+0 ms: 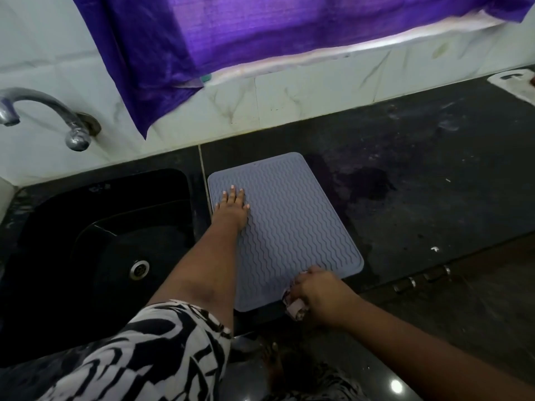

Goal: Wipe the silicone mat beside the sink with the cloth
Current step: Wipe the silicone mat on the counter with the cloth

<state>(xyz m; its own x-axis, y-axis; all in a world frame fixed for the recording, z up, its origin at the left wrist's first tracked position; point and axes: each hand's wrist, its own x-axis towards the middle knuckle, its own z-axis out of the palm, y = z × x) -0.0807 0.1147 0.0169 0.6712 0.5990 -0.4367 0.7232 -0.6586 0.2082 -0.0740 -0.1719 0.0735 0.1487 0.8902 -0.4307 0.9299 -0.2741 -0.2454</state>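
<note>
The silicone mat [285, 224] is lying flat on the dark surface [419, 175], just beside the black sink [95, 241] on its right, its near edge reaching almost to the front lip. The left hand [233, 208] is resting palm down on the mat's far left part, fingers spread and flat, gripping nothing; judging by the pose, it is pinning the mat so that it is not sliding or bunching under the wiping strokes. The right hand [321, 293] is working at the near right corner, its grip curled tight around a bunched cloth [295, 306], of which only a pale, patterned wad is showing beneath the fingers. The cloth is sitting right at the mat's front edge, partly over the bare surface, so the stroke is probably finishing or starting there; which one cannot be told. Holding the cloth balled up is likely giving firmer pressure into the wavy ridges.

Counting: one mat, one cloth, one sink with one drain [139, 269], one tap [49, 117] curving from the wall, two hands, both in use. A dark wet-looking patch [367, 183] is lying on the surface to the right of the mat, apart from it. A purple curtain [260, 33] is hanging above the tiled wall
</note>
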